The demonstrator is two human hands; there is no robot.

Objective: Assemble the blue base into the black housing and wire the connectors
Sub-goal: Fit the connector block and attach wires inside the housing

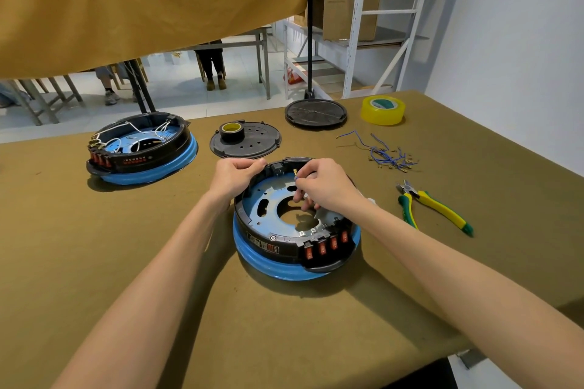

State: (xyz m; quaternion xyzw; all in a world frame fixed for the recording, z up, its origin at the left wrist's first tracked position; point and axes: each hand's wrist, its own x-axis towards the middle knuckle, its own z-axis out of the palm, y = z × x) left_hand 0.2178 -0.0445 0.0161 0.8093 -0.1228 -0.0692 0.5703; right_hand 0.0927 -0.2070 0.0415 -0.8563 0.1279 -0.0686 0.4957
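Note:
A round black housing (271, 245) with a blue base (278, 268) under it lies in front of me, red switches (327, 246) facing me. A metal plate (268, 199) with cut-outs shows inside. My left hand (235, 175) grips the housing's far left rim. My right hand (325, 185) reaches inside and pinches a small blue wire with a brass connector at the far wall. A second housing on a blue base (142, 148), with white wires inside, lies at the far left.
Loose blue wires with brass terminals (384, 155) lie to the right, yellow-green pliers (433, 207) beside them. A black lid with a tape roll (245, 139), another black disc (316, 113) and a yellow tape roll (383, 110) sit at the back. The table edge runs at right.

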